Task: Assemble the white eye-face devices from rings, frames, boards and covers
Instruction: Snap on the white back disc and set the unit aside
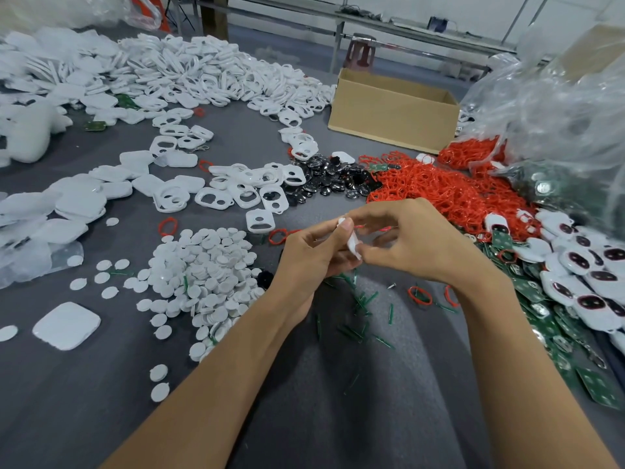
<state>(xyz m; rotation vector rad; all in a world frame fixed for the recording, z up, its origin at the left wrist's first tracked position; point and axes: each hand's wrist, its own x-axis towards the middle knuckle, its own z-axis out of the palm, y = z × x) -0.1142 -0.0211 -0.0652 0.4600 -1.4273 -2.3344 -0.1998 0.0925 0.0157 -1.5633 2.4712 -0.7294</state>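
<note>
Grey cloth, left hand pinching white frame

The cardboard box is plain tan-brown, and the worktop under it is flat mid-grey. Left of the box the heaped frames are white; nearer and further left of the box, the round discs and the square cover are white too. Just in front of the box lie glossy black lenses with pale glints, then a heap of bright red rings. Well in front of the box to the right, the boards are dark green with silvery spots, and the finished devices are white with dark, red-edged eye windows. The small piece in front of the box is white. Right of the box, the bag is clear with whitish glare.
</note>
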